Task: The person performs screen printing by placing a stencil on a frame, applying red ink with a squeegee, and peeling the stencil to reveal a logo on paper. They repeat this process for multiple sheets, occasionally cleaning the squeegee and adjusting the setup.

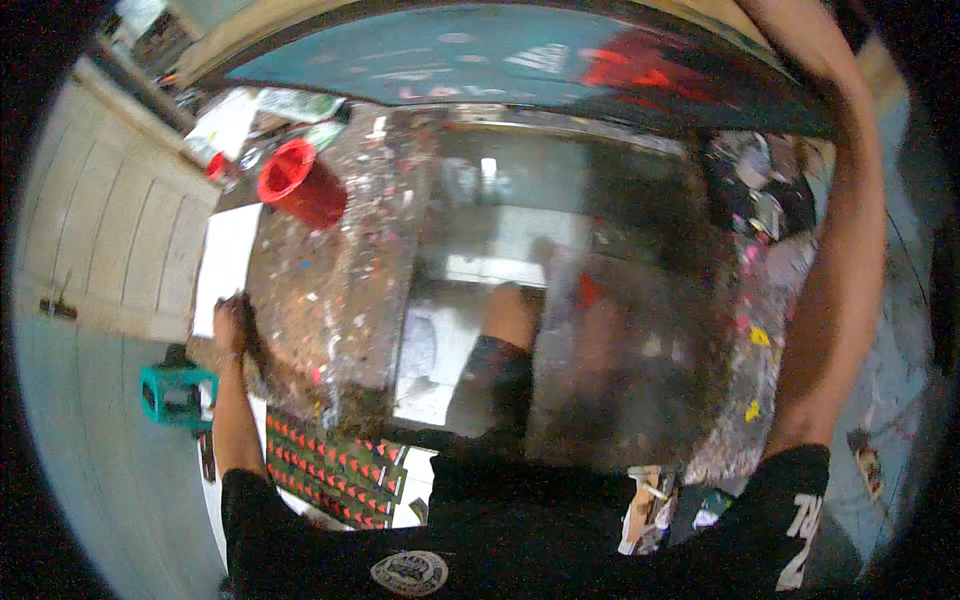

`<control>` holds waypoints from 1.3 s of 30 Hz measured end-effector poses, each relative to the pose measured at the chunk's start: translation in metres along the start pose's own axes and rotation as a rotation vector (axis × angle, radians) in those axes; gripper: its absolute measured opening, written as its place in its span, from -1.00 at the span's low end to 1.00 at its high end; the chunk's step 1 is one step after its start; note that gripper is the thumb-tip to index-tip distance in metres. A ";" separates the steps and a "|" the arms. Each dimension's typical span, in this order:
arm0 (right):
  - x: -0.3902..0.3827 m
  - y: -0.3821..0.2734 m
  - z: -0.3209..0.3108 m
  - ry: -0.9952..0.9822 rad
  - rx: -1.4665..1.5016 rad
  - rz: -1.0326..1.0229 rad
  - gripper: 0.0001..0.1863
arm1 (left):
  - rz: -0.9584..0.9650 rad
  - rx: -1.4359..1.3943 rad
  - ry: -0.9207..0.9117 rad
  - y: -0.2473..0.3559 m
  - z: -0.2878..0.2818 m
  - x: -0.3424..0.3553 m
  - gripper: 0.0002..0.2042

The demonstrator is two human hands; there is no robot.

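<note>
My left hand [231,322] is at the lower edge of a white sheet [225,260] on the left of a paint-spattered table [330,290], its fingers curled together on the sheet. My right arm [830,300] reaches up along the right side to a raised screen frame [520,60] with a blue-grey, red-stained surface; that hand is past the top edge, out of sight. A glass panel [620,350] is set in the middle of the table, and my leg shows beneath it.
A red cup [305,195] stands back left, near papers. Dark cluttered items [760,180] lie back right. Patterned sheets with red triangles [330,465] are below the table's left front. A teal stool [170,395] stands left, beside a pale door [110,220].
</note>
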State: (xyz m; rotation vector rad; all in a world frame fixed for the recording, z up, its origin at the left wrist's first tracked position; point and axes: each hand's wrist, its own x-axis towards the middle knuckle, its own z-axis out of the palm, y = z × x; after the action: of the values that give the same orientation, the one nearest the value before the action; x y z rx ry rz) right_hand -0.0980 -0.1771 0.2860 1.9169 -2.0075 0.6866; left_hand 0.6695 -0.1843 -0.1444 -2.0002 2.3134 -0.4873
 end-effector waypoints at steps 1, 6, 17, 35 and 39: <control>0.002 -0.003 0.010 -0.023 -0.014 -0.012 -0.44 | -0.005 0.034 -0.008 0.008 -0.012 -0.019 -0.81; 0.044 0.048 0.042 -0.072 0.118 -0.255 -0.47 | -0.253 0.063 0.013 0.024 -0.048 -0.035 -0.84; 0.014 -0.019 0.027 0.076 0.123 -0.092 -0.39 | -0.106 -0.552 0.175 0.254 -0.224 -0.061 -0.93; -0.007 0.017 0.006 -0.067 0.364 -0.313 -0.26 | 0.617 -0.836 0.061 0.547 -0.264 -0.005 -0.68; -0.007 0.020 0.009 -0.032 0.363 -0.313 -0.26 | 0.709 -0.605 0.009 0.531 -0.238 -0.006 -0.37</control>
State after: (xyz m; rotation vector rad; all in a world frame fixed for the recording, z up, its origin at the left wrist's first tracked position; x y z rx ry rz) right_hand -0.1164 -0.1758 0.2714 2.3896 -1.6261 0.9902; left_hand 0.1058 -0.0675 -0.0601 -1.1131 3.1762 0.2793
